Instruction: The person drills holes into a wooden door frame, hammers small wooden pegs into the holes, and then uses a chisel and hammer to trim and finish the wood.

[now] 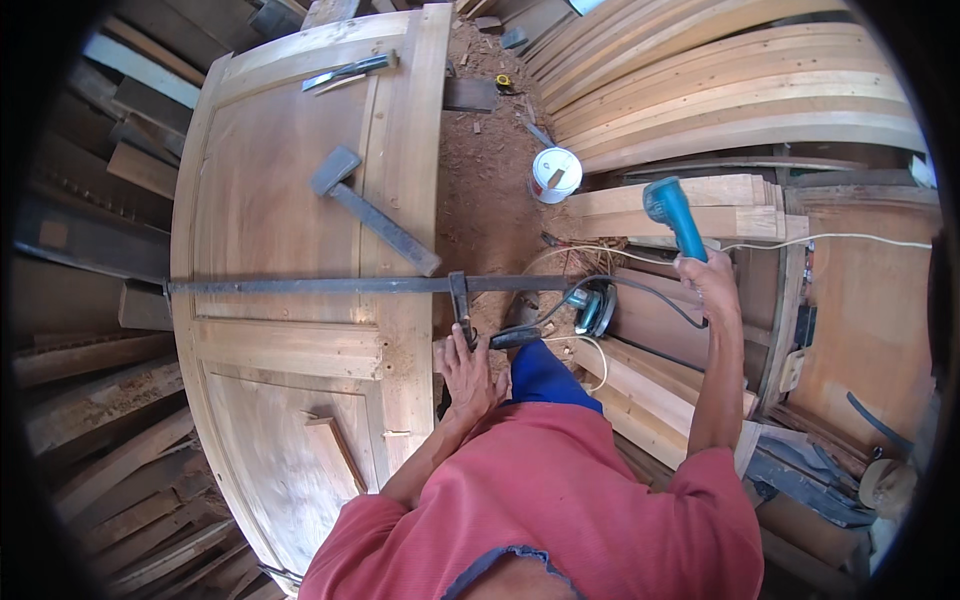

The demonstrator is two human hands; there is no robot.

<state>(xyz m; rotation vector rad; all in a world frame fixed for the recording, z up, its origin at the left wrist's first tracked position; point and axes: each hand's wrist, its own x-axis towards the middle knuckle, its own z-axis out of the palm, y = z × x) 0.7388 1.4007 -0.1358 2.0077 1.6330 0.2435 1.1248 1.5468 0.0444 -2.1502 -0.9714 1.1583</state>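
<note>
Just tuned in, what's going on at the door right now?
A person leans over a panelled wooden door lying flat, with a long bar clamp across it. The left hand rests by the clamp's handle at the door's edge. The right hand holds up a blue power tool. A hammer and chisel lie on the door.

a blue-handled angle grinder (655, 240) is held handle-up, its disc head low near the door's edge; a long dark bar clamp (330, 286) is stretched across the wooden door.
</note>
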